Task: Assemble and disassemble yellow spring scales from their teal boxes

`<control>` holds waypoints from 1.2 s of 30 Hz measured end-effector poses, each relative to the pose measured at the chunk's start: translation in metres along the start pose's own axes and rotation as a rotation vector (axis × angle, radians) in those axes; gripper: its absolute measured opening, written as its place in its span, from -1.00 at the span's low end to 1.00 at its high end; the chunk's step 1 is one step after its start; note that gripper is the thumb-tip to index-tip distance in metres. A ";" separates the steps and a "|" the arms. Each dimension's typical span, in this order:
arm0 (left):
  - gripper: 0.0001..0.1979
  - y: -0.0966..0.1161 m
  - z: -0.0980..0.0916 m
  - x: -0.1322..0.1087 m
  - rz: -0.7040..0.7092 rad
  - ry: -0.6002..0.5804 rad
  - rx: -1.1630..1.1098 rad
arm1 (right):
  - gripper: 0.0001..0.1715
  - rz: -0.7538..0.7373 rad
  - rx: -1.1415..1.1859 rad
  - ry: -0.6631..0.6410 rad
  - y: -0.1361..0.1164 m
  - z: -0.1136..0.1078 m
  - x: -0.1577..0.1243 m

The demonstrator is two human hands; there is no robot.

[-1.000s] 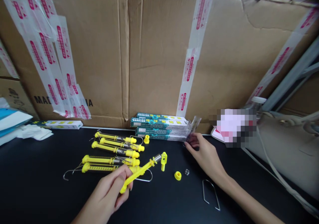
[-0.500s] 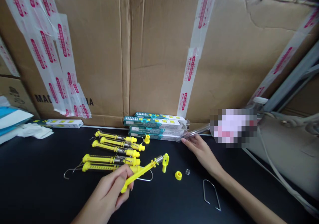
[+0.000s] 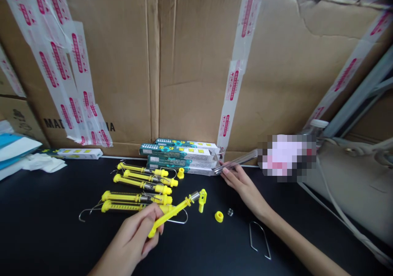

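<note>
My left hand (image 3: 135, 235) is closed around the lower end of a yellow spring-scale core (image 3: 172, 214), with a metal spring and a yellow end piece near its tip. By the boxes, my right hand (image 3: 242, 184) pinches a clear plastic tube (image 3: 238, 162) that slants up to the right. Just left of its fingers lies a stack of spring-scale boxes (image 3: 181, 161). Several assembled yellow spring scales (image 3: 143, 184) rest beyond my left hand. Between the hands lie a yellow cap (image 3: 219, 216) and a small clear ring (image 3: 230, 212). A bent wire hook (image 3: 259, 239) sits below my right forearm.
Behind everything stands a large taped cardboard box (image 3: 190, 84). Another yellow cap (image 3: 181, 173) lies near the scales. At far left are a single box (image 3: 80, 153) and crumpled tissue (image 3: 46, 162). A white-capped bottle (image 3: 319, 124) and a cord (image 3: 334, 206) are at right.
My right hand has shifted slightly left with the clear tube, and the stack of boxes has slid left. My left hand and the yellow core have barely moved.
</note>
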State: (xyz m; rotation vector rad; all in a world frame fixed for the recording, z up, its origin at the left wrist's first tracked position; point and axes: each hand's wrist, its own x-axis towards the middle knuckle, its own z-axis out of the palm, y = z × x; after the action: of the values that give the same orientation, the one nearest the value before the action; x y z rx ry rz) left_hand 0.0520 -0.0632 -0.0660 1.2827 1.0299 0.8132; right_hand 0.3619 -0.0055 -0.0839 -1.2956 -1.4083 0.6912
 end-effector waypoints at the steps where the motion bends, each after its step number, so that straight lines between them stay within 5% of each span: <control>1: -0.46 0.000 0.000 0.000 0.004 0.002 -0.001 | -0.48 -0.010 -0.030 0.025 -0.003 -0.002 -0.001; 10: -0.42 -0.002 0.001 0.000 0.005 0.012 -0.015 | -0.69 -0.056 -0.293 0.053 -0.018 -0.011 -0.011; 19: -0.46 0.003 0.001 -0.003 -0.009 0.003 -0.023 | -0.72 -0.055 -0.295 0.020 -0.014 -0.011 -0.011; 36: -0.39 -0.002 -0.004 0.000 -0.006 -0.018 0.002 | -0.57 -0.022 -0.327 0.066 -0.007 -0.006 -0.007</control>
State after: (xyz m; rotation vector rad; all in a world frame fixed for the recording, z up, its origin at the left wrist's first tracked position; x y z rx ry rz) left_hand 0.0484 -0.0623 -0.0677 1.2857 1.0200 0.7949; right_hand 0.3641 -0.0153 -0.0785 -1.5381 -1.5218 0.4091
